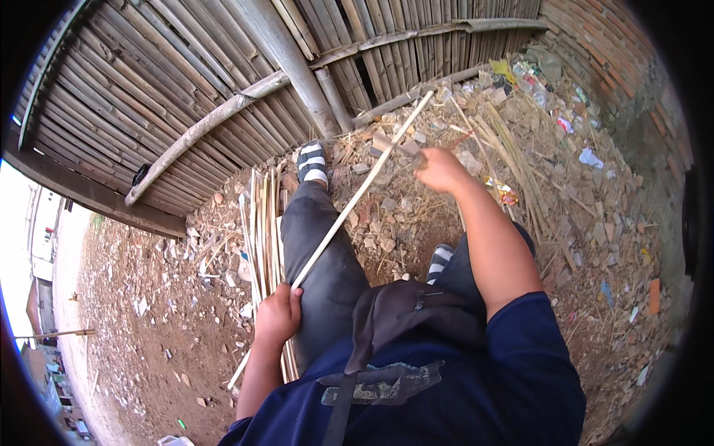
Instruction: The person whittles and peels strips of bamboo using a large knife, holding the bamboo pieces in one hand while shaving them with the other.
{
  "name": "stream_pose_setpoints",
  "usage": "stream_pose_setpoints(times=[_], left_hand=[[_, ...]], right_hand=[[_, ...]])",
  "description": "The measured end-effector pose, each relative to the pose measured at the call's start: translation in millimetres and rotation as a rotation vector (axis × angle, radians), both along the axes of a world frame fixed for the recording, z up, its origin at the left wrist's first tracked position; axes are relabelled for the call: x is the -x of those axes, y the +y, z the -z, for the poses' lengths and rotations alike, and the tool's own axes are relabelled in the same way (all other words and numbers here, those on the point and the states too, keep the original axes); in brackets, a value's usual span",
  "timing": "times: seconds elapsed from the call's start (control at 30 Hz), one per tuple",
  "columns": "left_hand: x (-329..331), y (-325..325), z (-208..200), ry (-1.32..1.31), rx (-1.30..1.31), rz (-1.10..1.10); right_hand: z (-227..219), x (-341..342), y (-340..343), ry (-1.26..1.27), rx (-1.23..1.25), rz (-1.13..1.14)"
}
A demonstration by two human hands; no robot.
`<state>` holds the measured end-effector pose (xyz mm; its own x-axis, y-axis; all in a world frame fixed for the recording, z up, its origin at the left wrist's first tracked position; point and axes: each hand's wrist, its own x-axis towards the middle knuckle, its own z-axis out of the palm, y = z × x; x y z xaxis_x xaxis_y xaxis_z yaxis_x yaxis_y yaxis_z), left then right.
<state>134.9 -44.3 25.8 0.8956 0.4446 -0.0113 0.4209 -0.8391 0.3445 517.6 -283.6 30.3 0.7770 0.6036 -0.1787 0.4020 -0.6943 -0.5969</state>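
My left hand (278, 315) is closed round the lower part of a long pale bamboo strip (349, 208), beside my left thigh. The strip slants up and away to the right, across my leg, and its lower end sticks out below the hand. My right hand (440, 169) is out in front, gripping what looks like a knife (401, 148). Its blade lies across the strip near the far end; the handle is mostly hidden in my fist. A bundle of split bamboo strips (262, 215) lies on the ground to the left of my left leg.
A bamboo-slat wall (208, 82) with curved poles stands ahead, and a brick wall (610, 52) rises at the right. More bamboo strips (513, 156) lie on the rubble right of my right hand. Litter and broken brick cover the dirt (171, 320).
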Motion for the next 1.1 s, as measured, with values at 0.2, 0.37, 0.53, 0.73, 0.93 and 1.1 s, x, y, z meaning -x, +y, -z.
stream_pose_setpoints(times=[0.2, 0.37, 0.53, 0.73, 0.93, 1.1], left_hand=[[5.3, -0.1, -3.3, -0.007, -0.003, -0.009], [5.0, -5.6, -1.4, 0.014, -0.056, -0.016], [0.7, -2.1, -15.4, 0.066, -0.126, 0.001], [3.2, -3.3, -3.8, 0.025, -0.071, -0.011], [-2.2, -3.0, -14.1, 0.055, -0.048, -0.012], [0.9, -1.8, -8.0, 0.033, -0.018, -0.012]], right_hand=[[-39.0, 32.5, 14.6, 0.09, 0.075, -0.068], [-24.4, 23.6, 9.9, 0.011, 0.148, -0.136], [19.6, -29.2, -5.0, 0.024, 0.022, 0.193], [-42.3, 46.1, 13.0, -0.119, 0.149, -0.222], [19.1, -27.1, -14.1, -0.078, -0.064, 0.29], [-25.7, 11.1, 4.9, 0.026, 0.039, 0.131]])
